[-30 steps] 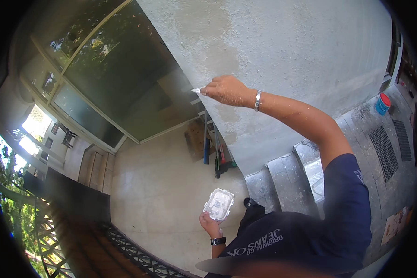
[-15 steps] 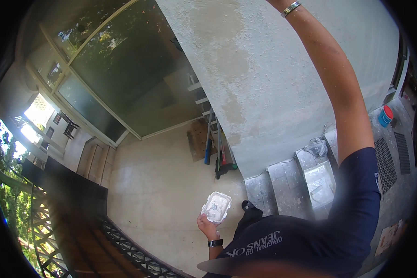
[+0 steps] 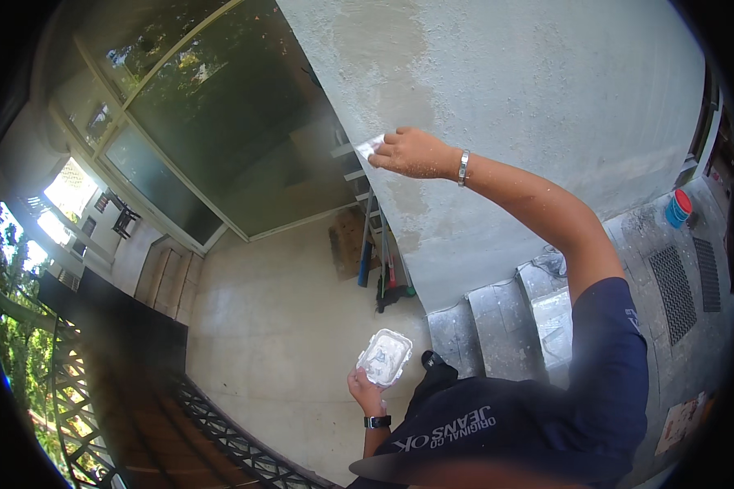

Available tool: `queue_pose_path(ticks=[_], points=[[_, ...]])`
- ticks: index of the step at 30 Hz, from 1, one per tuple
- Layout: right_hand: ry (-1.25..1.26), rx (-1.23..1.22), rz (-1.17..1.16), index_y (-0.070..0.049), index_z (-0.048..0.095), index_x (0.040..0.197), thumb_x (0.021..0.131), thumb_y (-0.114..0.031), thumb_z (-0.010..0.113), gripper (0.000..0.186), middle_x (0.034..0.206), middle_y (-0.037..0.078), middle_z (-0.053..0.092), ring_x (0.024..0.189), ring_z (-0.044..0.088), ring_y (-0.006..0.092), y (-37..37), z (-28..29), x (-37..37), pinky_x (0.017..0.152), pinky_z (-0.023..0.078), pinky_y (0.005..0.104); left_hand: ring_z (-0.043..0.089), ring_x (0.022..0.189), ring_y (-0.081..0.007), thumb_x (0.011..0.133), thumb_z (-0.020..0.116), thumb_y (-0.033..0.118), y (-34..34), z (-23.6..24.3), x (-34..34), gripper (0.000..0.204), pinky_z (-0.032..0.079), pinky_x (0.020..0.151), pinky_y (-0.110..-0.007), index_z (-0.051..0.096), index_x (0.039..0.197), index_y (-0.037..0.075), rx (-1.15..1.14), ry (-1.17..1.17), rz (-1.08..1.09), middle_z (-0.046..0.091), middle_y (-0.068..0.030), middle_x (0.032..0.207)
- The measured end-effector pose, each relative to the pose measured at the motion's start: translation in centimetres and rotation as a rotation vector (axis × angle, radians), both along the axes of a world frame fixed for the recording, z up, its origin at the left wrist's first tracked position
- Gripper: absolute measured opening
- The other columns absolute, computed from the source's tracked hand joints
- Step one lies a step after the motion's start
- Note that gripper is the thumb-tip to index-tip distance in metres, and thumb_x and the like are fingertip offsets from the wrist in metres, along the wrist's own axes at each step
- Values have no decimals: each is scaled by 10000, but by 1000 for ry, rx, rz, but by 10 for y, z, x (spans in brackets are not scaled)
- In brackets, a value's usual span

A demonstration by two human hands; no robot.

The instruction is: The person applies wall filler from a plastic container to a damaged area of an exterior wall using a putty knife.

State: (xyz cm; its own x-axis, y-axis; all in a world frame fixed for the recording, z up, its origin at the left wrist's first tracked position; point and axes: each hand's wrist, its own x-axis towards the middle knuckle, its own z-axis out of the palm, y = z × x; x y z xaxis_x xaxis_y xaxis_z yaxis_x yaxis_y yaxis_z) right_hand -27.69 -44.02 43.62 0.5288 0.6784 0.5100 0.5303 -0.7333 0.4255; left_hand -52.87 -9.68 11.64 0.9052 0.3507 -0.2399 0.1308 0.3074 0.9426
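Observation:
Low in the middle, my left hand (image 3: 365, 389), with a dark watch at its wrist, grips a white rectangular plastic container (image 3: 360, 359) by its near-left edge. White paste (image 3: 387, 357) lies inside it, with a small bluish-grey mark on top. My right hand (image 3: 416, 153), a metal band at the wrist, is raised at the left edge of the pale wall (image 3: 522, 155). Its fingers are closed on a small flat whitish piece (image 3: 370, 147), whose kind I cannot make out. Beige-grey patches (image 3: 381, 49) run down the rough wall beside that hand.
Steps (image 3: 497, 326) rise along the wall's foot on the right, near a blue bucket (image 3: 675, 213) with a red top. A ladder (image 3: 354, 174) and long-handled tools (image 3: 367, 253) lean behind the wall's corner. Large glass panes (image 3: 236, 122) stand at the left, above a railing (image 3: 228, 436).
My right hand has come down and left from the top edge, bringing the whitish piece into view. The container has moved slightly up and right with my left hand.

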Motion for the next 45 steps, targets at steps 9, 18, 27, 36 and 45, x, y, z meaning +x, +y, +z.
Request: queue_pose_path(ticks=[9,18,27,36,45], points=[[-819,156,-364,-141,647,1102,865,-157,650,237,1023,25,698,907,660,154,-70,117,53,707,509,294,655,922,-284,960,507,218,5,-35,-3,340,614,634,-397,449,1192,-24,2,1,80,585,-197,1117],[56,236,-12,-126,644,999,872,-159,613,135,872,36,695,829,665,191,20,-20,19,668,522,358,650,941,-290,962,509,221,6,-33,2,362,611,638,-394,441,1214,-30,7,6,74,583,-196,1115],[-847,499,-265,-123,678,960,907,-217,621,123,821,38,707,671,651,161,-51,124,31,510,491,280,654,930,-289,963,514,224,-4,-23,2,355,609,630,-397,444,1206,-26,19,23,89,579,-192,1128],[-206,419,26,-135,649,928,909,-223,587,110,784,33,683,717,641,201,15,-27,33,592,487,353,655,930,-284,960,521,222,3,-23,-2,347,607,642,-385,449,1201,-17,12,52,118,593,-187,1120],[-942,514,-311,-141,705,993,880,-206,648,142,886,27,720,717,660,161,-84,79,51,557,500,288,641,958,-274,960,525,219,13,-69,9,357,585,714,-369,453,1198,-38,71,22,118,589,-197,1138]])
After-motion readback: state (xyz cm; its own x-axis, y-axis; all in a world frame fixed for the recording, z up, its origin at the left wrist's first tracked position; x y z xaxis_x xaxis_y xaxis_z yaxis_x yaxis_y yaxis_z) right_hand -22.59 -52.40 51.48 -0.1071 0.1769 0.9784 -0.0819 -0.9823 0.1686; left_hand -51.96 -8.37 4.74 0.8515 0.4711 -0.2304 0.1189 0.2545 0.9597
